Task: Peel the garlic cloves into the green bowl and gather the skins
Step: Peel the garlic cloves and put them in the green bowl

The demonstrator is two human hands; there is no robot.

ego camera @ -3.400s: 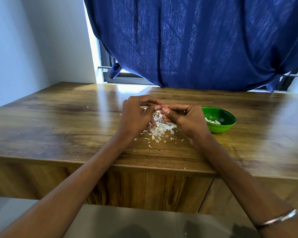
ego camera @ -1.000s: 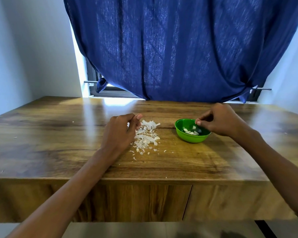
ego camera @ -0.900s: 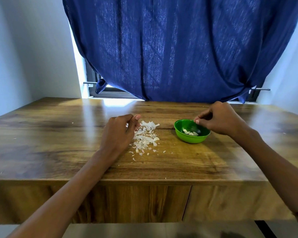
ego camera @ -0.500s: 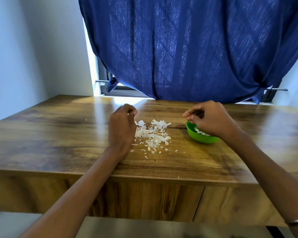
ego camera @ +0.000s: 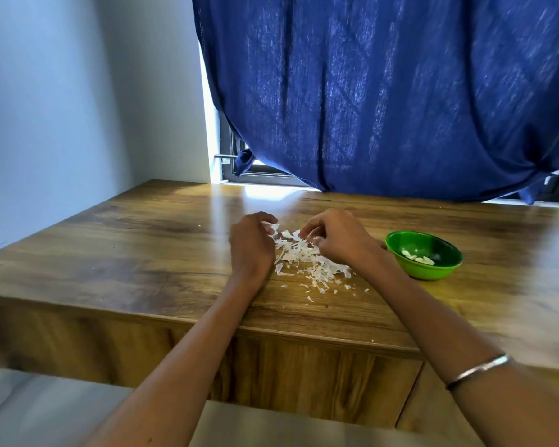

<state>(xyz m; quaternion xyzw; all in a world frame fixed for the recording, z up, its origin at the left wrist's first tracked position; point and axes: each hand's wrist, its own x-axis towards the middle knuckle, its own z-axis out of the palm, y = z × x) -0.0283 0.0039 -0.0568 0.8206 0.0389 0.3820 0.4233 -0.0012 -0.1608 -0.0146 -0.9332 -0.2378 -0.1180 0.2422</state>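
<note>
Near the middle of the frame, a loose heap of white garlic skins spread on the wooden table, with smaller flakes scattered toward the lower right of the heap. At the heap's left edge, the left hand, back toward the camera, fingers curled inward over the nearest skins, a white flake just at the fingertips; whether that flake is pinched or only touched cannot be told. At the heap's upper right, the right hand, fingers bent down into the skins with thumb and forefinger drawn close together; whether anything is actually held between them cannot be told, being too small and partly hidden. To the right of centre, well apart from the heap and just beyond the right wrist, the green bowl, upright on the table, with a few pale peeled garlic cloves lying at its bottom. In the lower right of the frame, a thin metal bangle round the right forearm. Across the upper right half, a dark blue curtain hanging down to the table's far edge, a strip of window frame showing at its left side. Upper left, a plain pale wall.
</note>
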